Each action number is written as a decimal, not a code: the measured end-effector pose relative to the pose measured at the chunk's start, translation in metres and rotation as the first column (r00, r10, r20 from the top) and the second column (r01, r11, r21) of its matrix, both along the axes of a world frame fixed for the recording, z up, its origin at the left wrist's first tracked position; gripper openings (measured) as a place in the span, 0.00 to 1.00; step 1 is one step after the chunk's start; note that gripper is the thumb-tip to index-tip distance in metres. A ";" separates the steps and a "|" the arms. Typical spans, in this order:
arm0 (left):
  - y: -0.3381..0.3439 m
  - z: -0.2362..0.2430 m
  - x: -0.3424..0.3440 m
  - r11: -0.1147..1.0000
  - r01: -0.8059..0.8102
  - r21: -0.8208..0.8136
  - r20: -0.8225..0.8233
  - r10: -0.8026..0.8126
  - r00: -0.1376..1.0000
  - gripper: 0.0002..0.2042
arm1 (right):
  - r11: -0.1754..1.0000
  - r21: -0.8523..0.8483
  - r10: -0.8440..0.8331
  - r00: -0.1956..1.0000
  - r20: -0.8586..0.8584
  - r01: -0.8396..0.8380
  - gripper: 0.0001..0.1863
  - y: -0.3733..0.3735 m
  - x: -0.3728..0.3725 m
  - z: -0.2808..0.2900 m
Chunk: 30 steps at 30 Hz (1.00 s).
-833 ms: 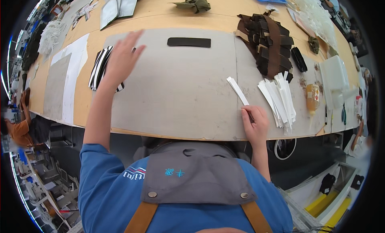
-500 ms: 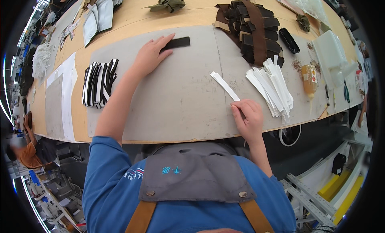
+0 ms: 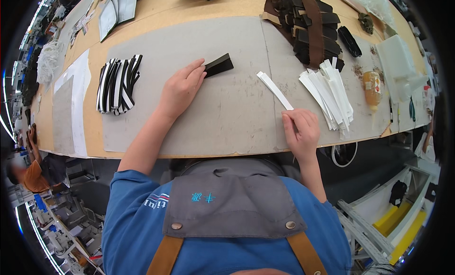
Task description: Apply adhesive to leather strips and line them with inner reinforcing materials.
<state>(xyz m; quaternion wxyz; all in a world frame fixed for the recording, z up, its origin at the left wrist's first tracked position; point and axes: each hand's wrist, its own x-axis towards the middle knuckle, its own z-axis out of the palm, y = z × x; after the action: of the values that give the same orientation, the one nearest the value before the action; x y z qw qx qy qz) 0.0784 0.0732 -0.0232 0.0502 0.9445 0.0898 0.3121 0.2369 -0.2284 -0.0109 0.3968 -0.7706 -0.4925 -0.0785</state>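
A pale wooden worktable (image 3: 180, 9) curves across the workshop, with a grey mat (image 3: 222, 123) laid over it in front of you. Your left hand (image 3: 184, 88) has its fingers together, gripping the near end of a black strip (image 3: 220, 65) at the mat's middle; your thumb is hidden. Your right hand (image 3: 302, 128) pinches the near end of a white strip (image 3: 275, 90), which slants away over the mat. A black-and-white strip pile (image 3: 117, 85) lies to your left; a white strip pile (image 3: 327, 95) and an amber bottle (image 3: 372, 90) lie to your right.
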 end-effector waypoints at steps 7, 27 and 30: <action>-0.005 0.005 -0.004 0.992 -0.033 -0.125 0.016 0.035 0.999 0.06 | 1.000 -0.014 -0.027 0.997 0.071 0.028 0.01 0.000 -0.004 0.000; -0.021 0.027 -0.061 0.986 -0.083 -0.142 -0.124 0.066 0.990 0.16 | 0.951 -0.160 0.296 0.923 0.246 -0.263 0.11 0.124 0.000 0.034; 0.012 0.024 -0.052 0.966 -0.184 -0.182 -0.120 0.164 0.979 0.16 | 0.922 -0.186 0.382 0.878 0.289 -0.340 0.12 0.157 0.008 0.021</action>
<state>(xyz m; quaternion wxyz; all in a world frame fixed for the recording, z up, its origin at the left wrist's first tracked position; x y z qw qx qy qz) 0.0266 0.0848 0.0004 0.1089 0.9385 0.2047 0.2557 0.2445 -0.0713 0.0103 0.2682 -0.6663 -0.6893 -0.0947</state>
